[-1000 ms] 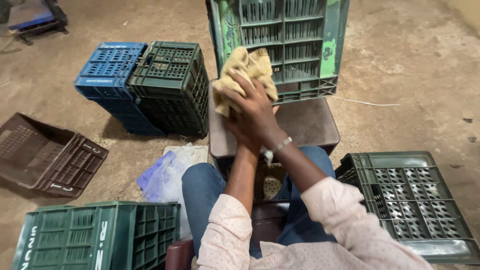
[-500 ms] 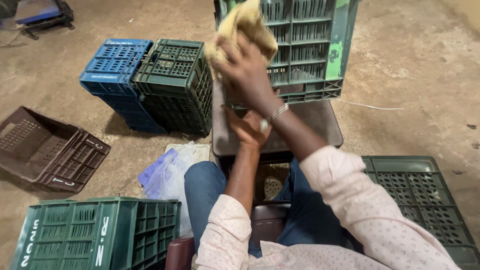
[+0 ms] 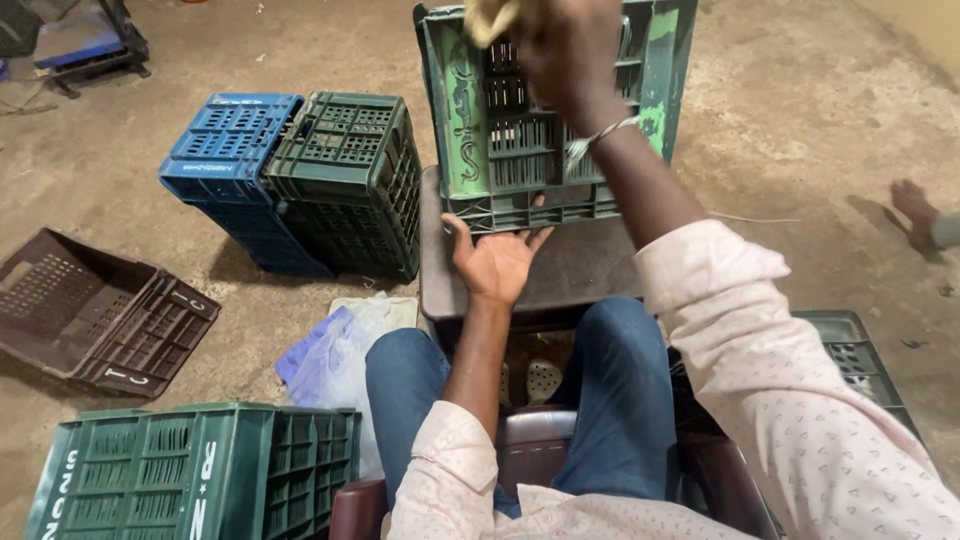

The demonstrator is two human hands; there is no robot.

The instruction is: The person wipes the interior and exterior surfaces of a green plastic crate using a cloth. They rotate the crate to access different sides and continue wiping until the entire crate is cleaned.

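Observation:
A green plastic crate [image 3: 500,130] stands on its side on a brown stool-like surface [image 3: 570,270] in front of my knees. My left hand [image 3: 495,262] presses palm-up against the crate's lower edge, fingers spread. My right hand [image 3: 565,50] is raised at the top of the view, shut on a yellowish cloth [image 3: 492,15] that touches the crate's upper part. A thin bracelet [image 3: 600,140] circles my right wrist.
A blue crate [image 3: 225,160] and a dark green crate [image 3: 350,180] lie side by side at left. A brown crate [image 3: 90,310] lies tilted further left, another green crate [image 3: 190,470] near my left knee, one more [image 3: 850,360] at right. Someone's foot [image 3: 915,205] shows at right.
My right hand has lifted the cloth from the crate's lower front up to its top. My left hand has dropped from the cloth to the crate's bottom edge.

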